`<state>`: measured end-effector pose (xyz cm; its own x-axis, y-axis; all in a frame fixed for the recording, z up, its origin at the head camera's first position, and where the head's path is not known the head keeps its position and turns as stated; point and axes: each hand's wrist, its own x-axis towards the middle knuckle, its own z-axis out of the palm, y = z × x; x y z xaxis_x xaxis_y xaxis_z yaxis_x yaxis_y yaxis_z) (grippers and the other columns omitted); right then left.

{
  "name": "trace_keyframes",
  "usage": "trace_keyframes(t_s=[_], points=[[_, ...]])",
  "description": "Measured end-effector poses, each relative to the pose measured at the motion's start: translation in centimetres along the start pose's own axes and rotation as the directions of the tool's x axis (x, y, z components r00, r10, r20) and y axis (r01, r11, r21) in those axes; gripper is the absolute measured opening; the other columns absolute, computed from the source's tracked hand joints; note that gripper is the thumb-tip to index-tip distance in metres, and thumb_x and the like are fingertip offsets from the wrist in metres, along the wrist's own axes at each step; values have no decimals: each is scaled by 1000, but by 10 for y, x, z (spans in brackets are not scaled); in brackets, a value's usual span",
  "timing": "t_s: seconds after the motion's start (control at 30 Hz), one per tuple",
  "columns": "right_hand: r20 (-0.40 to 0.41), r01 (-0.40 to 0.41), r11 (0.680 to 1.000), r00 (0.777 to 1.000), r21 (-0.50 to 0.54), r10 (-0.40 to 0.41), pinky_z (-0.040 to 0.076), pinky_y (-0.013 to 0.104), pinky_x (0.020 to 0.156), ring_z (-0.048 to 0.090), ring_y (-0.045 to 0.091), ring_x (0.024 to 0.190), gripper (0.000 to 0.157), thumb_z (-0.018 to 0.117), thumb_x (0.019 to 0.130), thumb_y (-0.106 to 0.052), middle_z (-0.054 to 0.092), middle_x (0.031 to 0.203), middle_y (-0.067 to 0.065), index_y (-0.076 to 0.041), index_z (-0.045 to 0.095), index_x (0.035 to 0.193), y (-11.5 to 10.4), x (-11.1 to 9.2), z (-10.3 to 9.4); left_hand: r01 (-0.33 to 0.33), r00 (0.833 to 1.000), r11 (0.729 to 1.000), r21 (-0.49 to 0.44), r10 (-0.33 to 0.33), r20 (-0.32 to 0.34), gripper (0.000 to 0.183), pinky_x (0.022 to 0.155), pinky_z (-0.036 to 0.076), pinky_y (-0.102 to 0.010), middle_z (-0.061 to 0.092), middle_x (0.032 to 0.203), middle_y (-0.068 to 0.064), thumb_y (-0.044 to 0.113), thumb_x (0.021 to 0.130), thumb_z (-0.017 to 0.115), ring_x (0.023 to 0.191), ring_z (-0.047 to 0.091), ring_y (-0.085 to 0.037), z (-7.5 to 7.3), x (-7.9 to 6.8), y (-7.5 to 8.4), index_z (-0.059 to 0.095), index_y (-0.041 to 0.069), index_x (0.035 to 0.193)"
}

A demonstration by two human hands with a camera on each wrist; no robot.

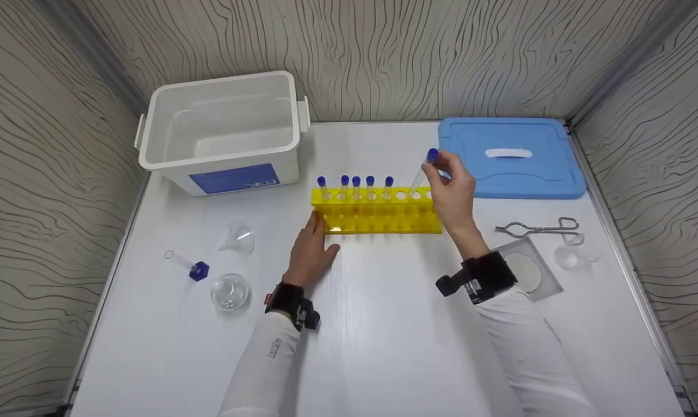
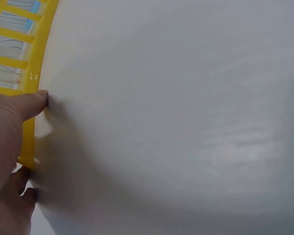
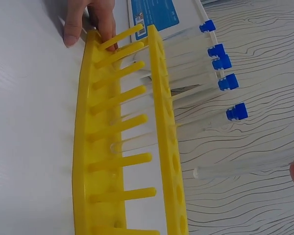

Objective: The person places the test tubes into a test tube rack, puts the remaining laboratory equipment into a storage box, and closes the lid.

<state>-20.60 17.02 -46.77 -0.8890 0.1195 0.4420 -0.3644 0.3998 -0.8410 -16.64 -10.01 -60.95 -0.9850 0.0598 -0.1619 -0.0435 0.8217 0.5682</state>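
A yellow test tube rack [image 1: 378, 220] stands mid-table, holding several blue-capped test tubes [image 1: 356, 186] toward its left side. My right hand [image 1: 454, 188] pinches another test tube [image 1: 419, 178] close below its blue cap. That tube slants over the rack's right part; in the right wrist view its rounded lower end [image 3: 198, 173] is outside the rack, beside the top plate. At the rack's left end, my left hand [image 1: 313, 255] rests with fingers extended against it and thumb spread. In the left wrist view, the left hand [image 2: 5, 132] overlaps the rack's yellow edge [image 2: 33, 63].
A white bin [image 1: 216, 153] stands back left, a blue lid [image 1: 511, 174] back right. On the left are a funnel [image 1: 240, 238], a purple-based glass cylinder [image 1: 197, 271] and a glass flask [image 1: 230, 292]. Metal tongs [image 1: 522, 230], a grey tray [image 1: 548, 284] and glassware [image 1: 568, 256] lie right.
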Motion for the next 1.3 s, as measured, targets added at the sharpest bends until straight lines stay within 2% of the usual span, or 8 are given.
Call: trace_keyframes(t_s=[0.2, 0.53, 0.77, 0.87, 1.0, 1.3], points=[[52, 2, 1000, 999, -25, -1, 55, 17, 92, 68, 22, 108, 30, 63, 97, -16, 69, 113, 13, -1, 61, 123, 2, -1, 7, 18, 1000, 1000, -8, -17, 10, 86, 125, 25, -43, 7, 170, -6, 37, 95, 62, 153, 24, -29, -1, -1, 2, 12, 10, 159], [110, -23, 1000, 994, -9, 24, 58, 30, 92, 68, 25, 108, 30, 63, 97, -14, 68, 113, 15, 0, 61, 123, 14, -6, 16, 24, 1000, 1000, 5, -24, 8, 87, 125, 26, -43, 8, 170, -6, 37, 94, 63, 153, 26, -28, -1, -1, 2, 12, 12, 159], [160, -89, 995, 983, -45, 95, 56, 41, 97, 68, 29, 113, 31, 62, 97, -13, 68, 118, 18, 0, 59, 125, 23, -11, 21, -3, 1000, 1000, 11, 3, -1, 85, 125, 26, -43, 9, 169, -8, 36, 94, 63, 153, 26, -29, 0, -1, 1, 15, 8, 159], [192, -133, 989, 971, -67, 143, 54, 42, 100, 66, 30, 117, 32, 61, 98, -13, 67, 123, 19, -1, 58, 127, 26, -13, 22, -23, 1000, 999, 22, 24, -10, 84, 125, 26, -43, 10, 169, -11, 36, 95, 63, 152, 27, -30, 0, -1, 0, 17, 5, 158], [209, -166, 982, 961, -91, 181, 53, 43, 102, 65, 31, 119, 33, 60, 98, -14, 66, 126, 19, -2, 57, 129, 29, -14, 24, -20, 1000, 1000, 23, 20, 0, 85, 125, 26, -43, 9, 169, -10, 38, 95, 63, 152, 26, -30, 0, -1, -1, 15, 6, 158], [222, -173, 976, 955, -129, 198, 54, 43, 101, 66, 32, 117, 32, 61, 98, -14, 67, 124, 19, -1, 58, 128, 36, -17, 26, 3, 1000, 1000, 11, -3, 11, 86, 125, 25, -44, 7, 169, -9, 37, 95, 63, 153, 25, -31, 0, 0, 1, 13, 8, 159]])
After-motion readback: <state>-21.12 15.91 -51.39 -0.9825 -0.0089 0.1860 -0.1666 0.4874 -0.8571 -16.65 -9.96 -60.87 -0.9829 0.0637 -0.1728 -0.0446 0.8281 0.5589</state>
